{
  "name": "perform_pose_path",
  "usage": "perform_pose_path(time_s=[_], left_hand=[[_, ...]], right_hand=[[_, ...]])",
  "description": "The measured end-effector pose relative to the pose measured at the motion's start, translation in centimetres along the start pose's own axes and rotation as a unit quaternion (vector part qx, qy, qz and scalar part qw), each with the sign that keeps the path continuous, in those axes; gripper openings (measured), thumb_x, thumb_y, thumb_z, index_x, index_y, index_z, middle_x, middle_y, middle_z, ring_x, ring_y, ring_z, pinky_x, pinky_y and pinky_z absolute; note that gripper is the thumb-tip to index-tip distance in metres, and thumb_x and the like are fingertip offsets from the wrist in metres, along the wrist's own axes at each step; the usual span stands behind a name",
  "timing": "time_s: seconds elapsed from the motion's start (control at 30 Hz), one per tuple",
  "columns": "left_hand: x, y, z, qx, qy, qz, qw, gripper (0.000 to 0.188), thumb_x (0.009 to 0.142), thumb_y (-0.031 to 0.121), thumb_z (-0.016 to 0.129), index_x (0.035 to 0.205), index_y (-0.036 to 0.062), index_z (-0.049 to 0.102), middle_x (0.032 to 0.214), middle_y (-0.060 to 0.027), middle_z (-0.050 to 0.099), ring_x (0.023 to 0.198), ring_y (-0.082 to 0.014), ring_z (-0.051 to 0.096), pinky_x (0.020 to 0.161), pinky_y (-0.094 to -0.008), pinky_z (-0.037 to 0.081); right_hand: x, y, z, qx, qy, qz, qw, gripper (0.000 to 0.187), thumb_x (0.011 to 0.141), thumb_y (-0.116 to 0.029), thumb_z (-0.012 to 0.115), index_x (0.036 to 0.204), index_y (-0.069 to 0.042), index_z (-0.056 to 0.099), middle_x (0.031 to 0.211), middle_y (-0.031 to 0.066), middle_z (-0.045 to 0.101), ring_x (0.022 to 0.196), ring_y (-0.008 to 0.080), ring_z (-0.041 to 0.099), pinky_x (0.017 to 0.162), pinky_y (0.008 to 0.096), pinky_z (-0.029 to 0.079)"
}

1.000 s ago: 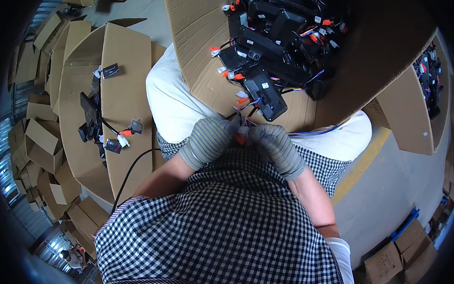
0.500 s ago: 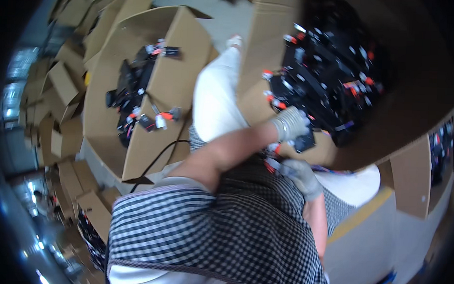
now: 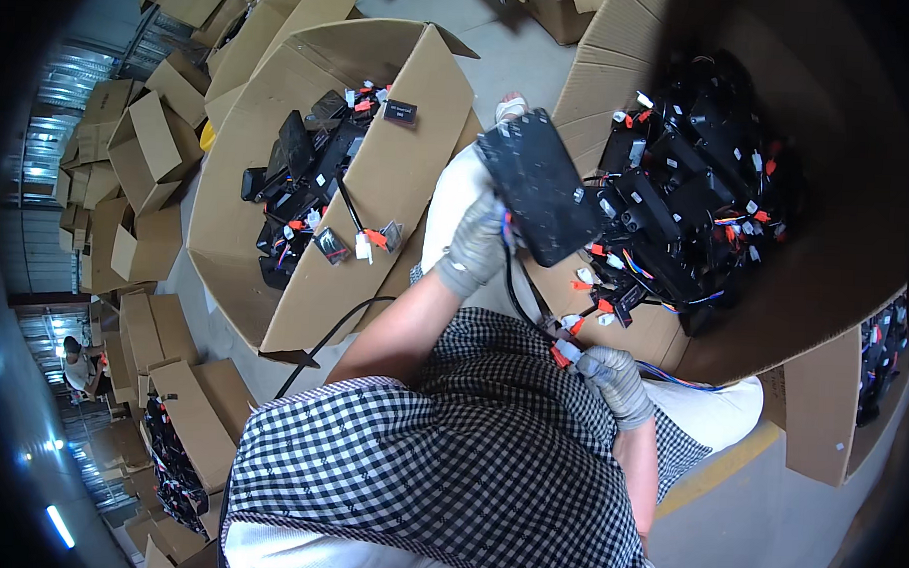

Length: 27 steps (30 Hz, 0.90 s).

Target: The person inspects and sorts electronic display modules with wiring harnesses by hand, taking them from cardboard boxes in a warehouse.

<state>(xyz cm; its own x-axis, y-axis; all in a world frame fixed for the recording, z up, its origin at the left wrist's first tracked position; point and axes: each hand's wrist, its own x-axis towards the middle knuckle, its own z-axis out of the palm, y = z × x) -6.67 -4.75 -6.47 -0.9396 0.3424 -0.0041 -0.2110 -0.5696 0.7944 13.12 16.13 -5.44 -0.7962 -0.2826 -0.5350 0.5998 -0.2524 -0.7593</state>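
My left hand (image 3: 479,247), in a pale work glove, is closed on the lower edge of a flat black rectangular module (image 3: 540,187), which is tilted up above my lap. A black cable (image 3: 517,291) hangs from the module toward my right hand (image 3: 614,382). That gloved hand is closed on a white cable connector (image 3: 568,350) with a red part beside it. Just past the module, a large cardboard box (image 3: 602,79) holds a heap of black modules (image 3: 683,197) with red and white plugs and coloured wires.
At left stands a cardboard box (image 3: 436,103) with more black modules (image 3: 324,164) inside; a few plugs hang over its flap. A black cable (image 3: 317,354) runs beside my left forearm. More boxes (image 3: 144,153) are stacked far left, where another person (image 3: 81,369) appears. Another box (image 3: 821,407) stands right.
My left hand has moved left and up from the right box's front edge, and the black module is now raised in it. My right hand stays low, near the plugs. The view has shifted slightly.
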Motion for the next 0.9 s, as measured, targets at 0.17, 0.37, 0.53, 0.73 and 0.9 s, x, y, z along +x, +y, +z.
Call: perform_pose_path(time_s=[0.17,0.37,0.53,0.73,0.9], left_hand=[[1.7,10.6,-2.3,-0.204,0.148,0.089,0.964,0.031,0.090,0.025,0.053,0.113,0.0035,0.053,0.110,-0.0087,0.058,0.097,-0.0190,0.055,0.089,-0.0309,0.046],[1.5,19.0,-13.1,-0.137,-0.182,0.234,0.945,0.024,0.085,0.016,0.055,0.101,-0.0021,0.056,0.098,-0.0110,0.060,0.099,-0.0198,0.055,0.094,-0.0368,0.045],[-0.4,6.0,2.0,0.526,0.049,0.122,0.840,0.043,0.086,0.016,0.054,0.126,0.0010,0.046,0.111,-0.0095,0.051,0.098,-0.0181,0.051,0.086,-0.0299,0.042],[3.3,-10.0,1.1,0.741,-0.168,-0.059,0.647,0.043,0.081,0.022,0.059,0.119,0.0024,0.051,0.107,-0.0197,0.059,0.104,-0.0324,0.056,0.088,-0.0383,0.044],[3.8,-12.3,-1.3,0.674,-0.212,-0.037,0.707,0.039,0.085,0.031,0.058,0.113,0.0037,0.054,0.101,-0.0132,0.061,0.095,-0.0280,0.060,0.080,-0.0361,0.047]], right_hand=[[0.7,2.9,-0.8,-0.075,0.179,-0.128,0.973,0.029,0.087,-0.030,0.061,0.078,-0.003,0.065,0.059,-0.0036,0.053,0.049,0.0035,0.040,0.047,0.0192,0.030],[0.6,-0.1,0.3,-0.025,0.174,-0.095,0.980,0.029,0.090,-0.025,0.057,0.076,-0.001,0.064,0.066,-0.0020,0.056,0.061,0.0067,0.045,0.058,0.0222,0.038],[1.4,1.1,-0.2,0.015,0.169,-0.150,0.974,0.027,0.090,-0.025,0.058,0.093,0.000,0.068,0.076,0.0001,0.064,0.061,0.0068,0.046,0.058,0.0220,0.039],[1.0,0.5,-0.1,0.028,0.167,-0.082,0.982,0.026,0.089,-0.027,0.060,0.086,-0.002,0.067,0.067,-0.0017,0.058,0.054,0.0047,0.044,0.051,0.0190,0.035],[1.2,1.0,-0.5,-0.037,0.187,-0.041,0.981,0.027,0.089,-0.026,0.061,0.094,0.000,0.067,0.074,-0.0022,0.062,0.064,0.0056,0.047,0.058,0.0235,0.038]])
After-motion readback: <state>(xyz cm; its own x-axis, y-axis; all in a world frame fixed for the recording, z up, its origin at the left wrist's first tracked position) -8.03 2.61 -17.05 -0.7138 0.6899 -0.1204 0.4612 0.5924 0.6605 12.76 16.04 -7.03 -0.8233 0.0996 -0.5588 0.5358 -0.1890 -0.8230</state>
